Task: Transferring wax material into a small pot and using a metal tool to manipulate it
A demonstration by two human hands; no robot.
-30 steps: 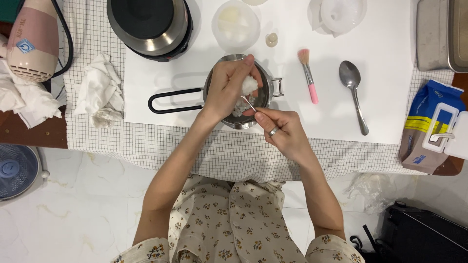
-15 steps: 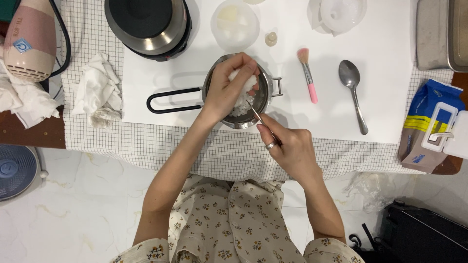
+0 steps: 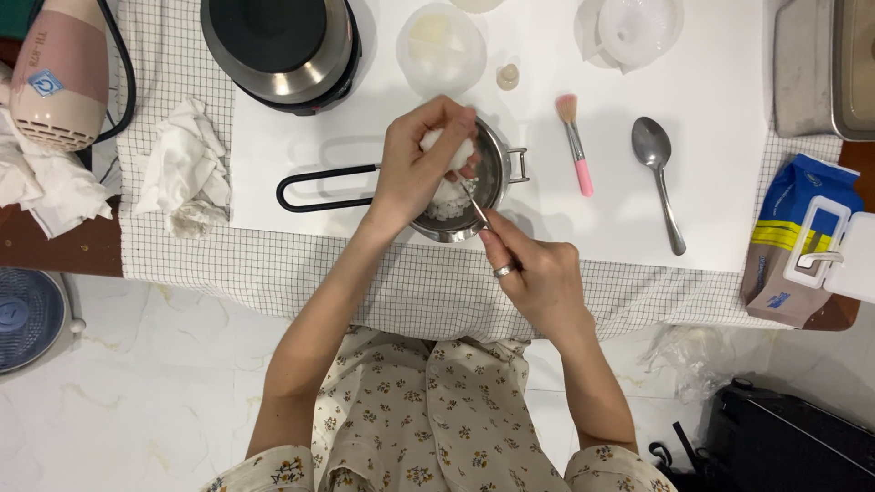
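So the white lump [image 3: 440, 146] is chunky and crumbly-looking, pinched in the left hand [image 3: 415, 169] right over the small steel pot [image 3: 497, 173], with more white bits [image 3: 447, 205] in the bottom. The right hand [image 3: 533, 273], at 5 o'clock from the pot, grips a thin metal tool [image 3: 474, 208] poking in. A pink brush [image 3: 576, 146] lies at 3 o'clock.

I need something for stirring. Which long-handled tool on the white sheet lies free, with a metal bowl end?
The spoon, lying right of the pink brush. The brush ends in bristles; the thin metal tool is in the right hand.
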